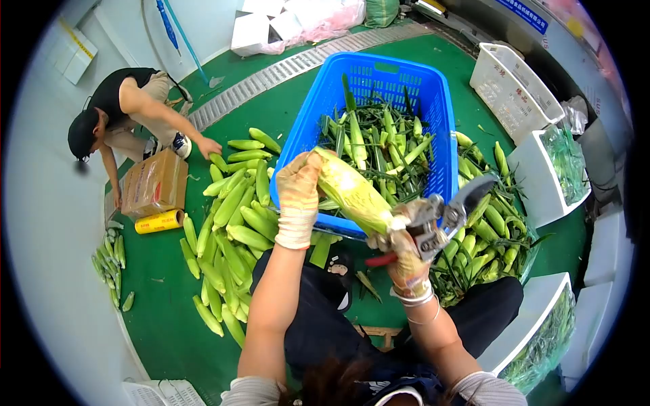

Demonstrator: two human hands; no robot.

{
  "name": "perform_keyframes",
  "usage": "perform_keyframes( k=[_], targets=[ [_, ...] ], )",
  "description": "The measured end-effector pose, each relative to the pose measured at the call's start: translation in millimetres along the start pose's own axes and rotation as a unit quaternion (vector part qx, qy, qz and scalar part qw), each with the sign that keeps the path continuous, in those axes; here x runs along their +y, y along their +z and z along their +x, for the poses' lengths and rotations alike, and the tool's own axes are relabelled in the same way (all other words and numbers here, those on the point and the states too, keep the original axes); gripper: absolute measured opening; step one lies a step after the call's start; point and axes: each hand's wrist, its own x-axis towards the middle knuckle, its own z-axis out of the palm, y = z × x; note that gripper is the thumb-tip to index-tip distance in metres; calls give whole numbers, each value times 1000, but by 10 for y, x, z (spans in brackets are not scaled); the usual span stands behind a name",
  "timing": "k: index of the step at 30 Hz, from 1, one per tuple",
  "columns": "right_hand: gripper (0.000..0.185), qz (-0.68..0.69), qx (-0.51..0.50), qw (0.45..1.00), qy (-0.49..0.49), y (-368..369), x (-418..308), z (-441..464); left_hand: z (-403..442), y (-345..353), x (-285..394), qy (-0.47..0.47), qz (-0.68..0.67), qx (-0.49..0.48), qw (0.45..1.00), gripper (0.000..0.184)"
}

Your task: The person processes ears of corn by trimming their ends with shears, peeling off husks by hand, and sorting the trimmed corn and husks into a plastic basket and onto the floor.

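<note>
An ear of corn (352,192) in pale green husk is held slantwise over the near rim of a blue crate (452,145). My left hand (298,193), in a striped work glove, is closed around its upper left end. In my gloved right hand (408,265) are pruning shears (433,227) with a red handle, their blades pointing up and right. The fingers of that hand also touch the corn's lower right end. Green husks and leaves (386,142) fill much of the crate. How far the shears' blades stand apart is hard to see.
Trimmed corn (233,237) is piled on the green floor at left; leafy corn (487,230) lies at right. Across from me a co-worker (139,101) bends beside a cardboard box (156,181) and a yellow roll (160,222). White foam boxes (535,172) and a white crate (511,88) stand right.
</note>
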Motion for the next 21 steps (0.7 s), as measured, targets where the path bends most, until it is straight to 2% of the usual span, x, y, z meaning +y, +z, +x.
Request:
perform_keyframes(
  k=[1, 3, 5, 6, 12, 13, 14, 15, 16, 17, 18, 19, 20, 21],
  targets=[
    [26, 17, 15, 999, 26, -22, -13, -73, 2, -1, -3, 30, 5, -36, 999, 27],
    [26, 27, 28, 999, 4, -45, -46, -186, -38, 33, 24, 20, -15, -41, 999, 34],
    [29, 26, 21, 999, 38, -176, -50, -299, -72, 30, 65, 7, -42, -41, 998, 37],
    [35, 53, -6, 998, 25, -144, -100, -325, -51, 2, 55, 1, -67, -48, 997, 38],
    [39, 40, -24, 999, 21, -228, -108, -375, -77, -4, 38, 15, -33, -53, 998, 38],
    [40, 38, -34, 999, 7, -206, -104, -351, -77, -1, -5, 49, -34, -62, 996, 34],
    [39, 52, -33, 998, -10, -185, -71, -332, -79, -26, 8, 92, 77, -73, 990, 26],
    [37, -39, -16, 999, -13, -78, -170, -296, -23, -152, -208, 141, 128, -110, 975, 31],
    [31, -125, -3, 991, -49, -152, -103, -176, -102, -102, -184, 168, 196, -140, 956, 23],
    [26, -183, 60, 978, -83, -67, -31, -15, -234, -28, -101, 189, 240, -156, 940, 18],
    [22, -230, 61, 968, -80, 77, -8, 115, -365, 56, -22, 210, 282, -169, 921, 13],
    [20, -271, -21, 962, -26, 29, -28, 304, -412, 100, -118, 244, 285, -72, 924, 13],
    [22, -272, -78, 959, 2, 145, -2, 421, -404, 41, -199, 229, 252, 7, 940, 15],
    [18, -258, -140, 955, -35, 329, 21, 411, -422, -80, -204, 217, 207, 74, 951, 17]
  ],
)
